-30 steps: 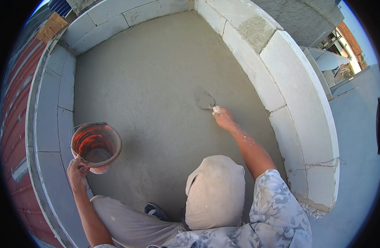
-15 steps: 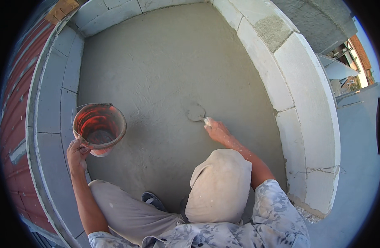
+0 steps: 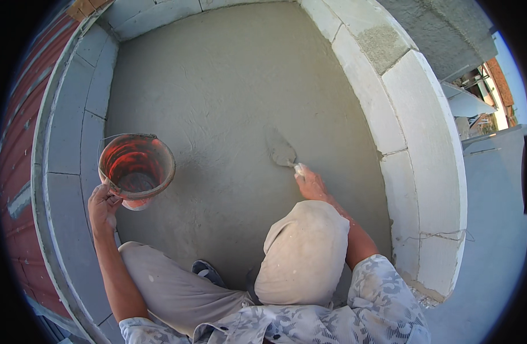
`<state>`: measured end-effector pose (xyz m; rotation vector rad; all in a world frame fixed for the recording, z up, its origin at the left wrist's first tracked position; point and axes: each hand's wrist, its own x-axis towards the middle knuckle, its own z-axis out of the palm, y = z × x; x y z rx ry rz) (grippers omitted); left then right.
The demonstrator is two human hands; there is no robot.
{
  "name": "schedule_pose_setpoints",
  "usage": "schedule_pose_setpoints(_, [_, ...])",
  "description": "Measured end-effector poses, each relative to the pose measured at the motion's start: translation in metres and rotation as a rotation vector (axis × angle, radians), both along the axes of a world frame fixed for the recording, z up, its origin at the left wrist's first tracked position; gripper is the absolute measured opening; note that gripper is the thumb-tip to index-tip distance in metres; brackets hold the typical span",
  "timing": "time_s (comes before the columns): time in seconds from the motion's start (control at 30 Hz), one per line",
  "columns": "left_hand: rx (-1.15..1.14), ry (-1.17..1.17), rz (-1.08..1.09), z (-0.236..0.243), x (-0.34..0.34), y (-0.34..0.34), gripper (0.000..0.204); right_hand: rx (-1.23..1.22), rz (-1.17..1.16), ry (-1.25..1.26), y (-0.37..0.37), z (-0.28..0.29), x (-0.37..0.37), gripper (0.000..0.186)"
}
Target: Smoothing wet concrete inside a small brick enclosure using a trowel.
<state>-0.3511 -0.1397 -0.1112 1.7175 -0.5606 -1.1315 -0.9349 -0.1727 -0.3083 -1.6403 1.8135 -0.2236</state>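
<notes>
My left hand (image 3: 104, 207) grips the rim of a red-orange bucket (image 3: 138, 166) crusted with dried cement. The bucket tips toward me, so its inside shows, with only grey residue visible at the bottom. Its wire handle lies back along the rim. Closed around the handle of a trowel (image 3: 283, 153) is my right hand (image 3: 311, 184), out beyond my raised knee. The trowel's grey blade, slightly blurred, lies on or just above the wet cement floor (image 3: 229, 92); contact cannot be made out.
Low walls of pale blocks enclose the floor on the left (image 3: 68, 135), far side and right (image 3: 409, 123). Past the left wall is red corrugated sheeting (image 3: 25, 149). A thin wire (image 3: 441, 234) sticks out over the right wall. My shoe (image 3: 209, 272) rests on the floor.
The trowel and my right hand have shifted a little to the right, and the blade has turned. The bucket, still in my left hand, sits slightly higher in view.
</notes>
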Motion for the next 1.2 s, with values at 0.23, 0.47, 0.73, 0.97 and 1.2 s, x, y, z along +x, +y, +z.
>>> schedule_pose_setpoints(0.23, [-0.01,0.027,0.049,0.006,-0.01,0.003,0.021,0.016,0.14,0.232,-0.008,0.027,-0.003,0.051])
schedule_pose_setpoints(0.47, [-0.012,0.056,0.045,-0.005,0.005,0.008,0.025,-0.023,-0.632,0.265,-0.056,0.005,-0.119,0.051])
schedule_pose_setpoints(0.73, [-0.031,0.031,0.024,-0.002,0.003,0.0,0.023,0.0,0.097,-0.036,-0.029,0.028,-0.013,0.056])
schedule_pose_setpoints(0.97, [0.003,0.052,0.016,0.0,-0.006,0.011,0.027,-0.021,-0.489,0.238,-0.171,0.043,-0.122,0.041])
schedule_pose_setpoints(1.2, [-0.002,-0.006,-0.007,0.0,0.007,0.013,0.026,0.111,-0.511,0.364,-0.121,0.04,-0.177,0.036])
